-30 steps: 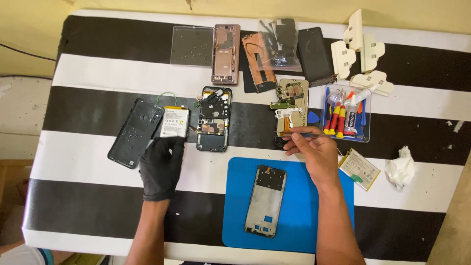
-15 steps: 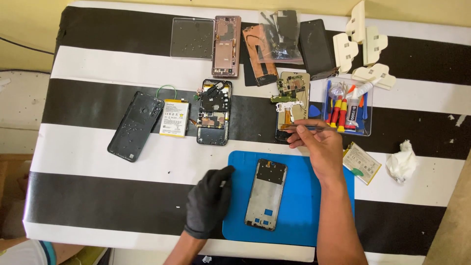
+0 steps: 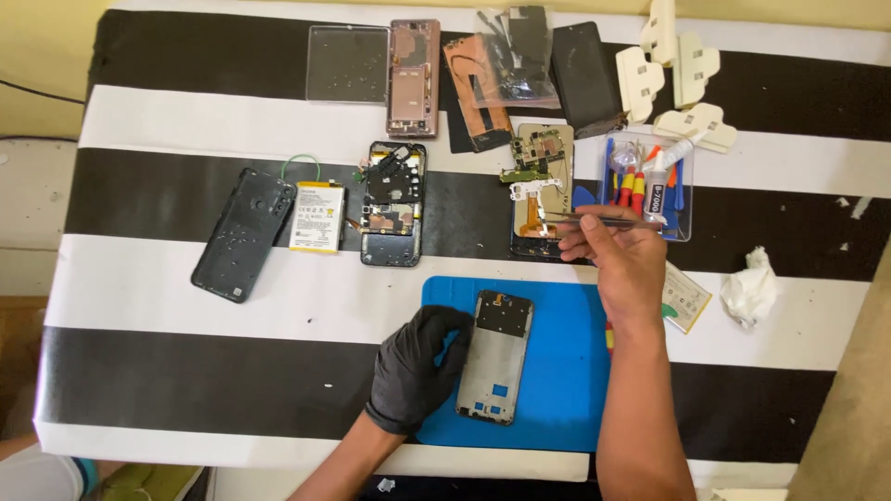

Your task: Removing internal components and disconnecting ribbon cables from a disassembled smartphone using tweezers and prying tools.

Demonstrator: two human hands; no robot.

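Phone frame (image 3: 495, 357) is lying flat on the blue mat (image 3: 557, 371), screen side stripped, dark with bare cut-outs. Gloved left hand (image 3: 418, 366) is resting curled against its left edge, steadying it. Bare right hand (image 3: 622, 255) is pinching tweezers (image 3: 594, 219), tips pointing toward the opened phone (image 3: 538, 190) beside the tool tray (image 3: 645, 186).

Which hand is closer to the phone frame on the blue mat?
The left hand. In its black glove, it touches the left edge of the phone frame. The bare right hand is up and to the right, holding tweezers.
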